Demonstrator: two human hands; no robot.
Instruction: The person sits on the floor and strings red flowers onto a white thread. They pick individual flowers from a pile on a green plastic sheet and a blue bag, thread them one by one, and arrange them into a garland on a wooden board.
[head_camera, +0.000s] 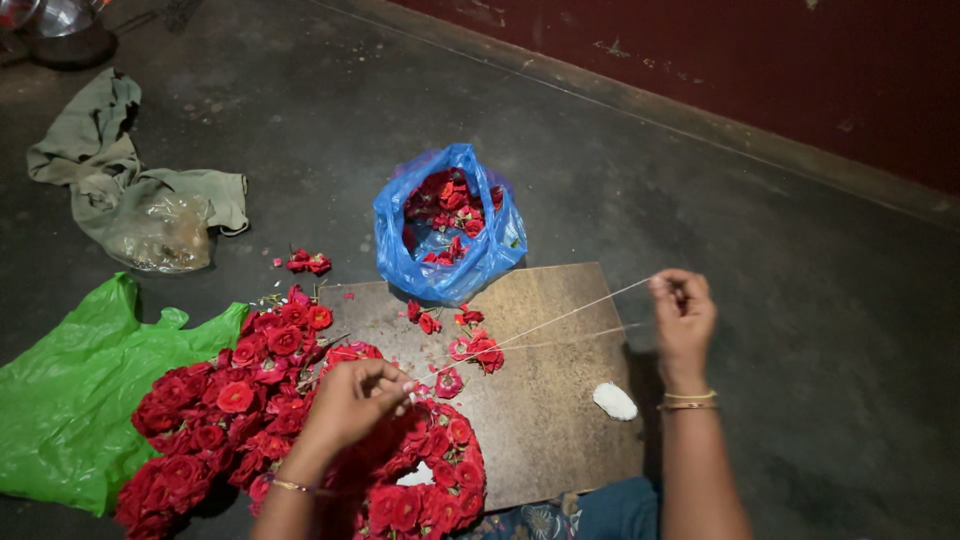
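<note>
Left forearm reaches in from the bottom edge, wrist bent; left hand (352, 398) curled over the red rose garland (300, 420), fingertips pinched on the white thread (540, 325) where it meets the flowers. Right arm extends up along the right side, bangles at the wrist; right hand (682, 315) raised, fingers closed on the thread's far end, pulling it taut across the brown board (560, 400). White wad (614, 401) lies on the board near the right wrist. Loose roses (478, 348) sit mid-board. Farther off: blue bag (450, 225) holding roses, green bag (70, 400) at left, crumpled cloth (110, 165) beyond.
</note>
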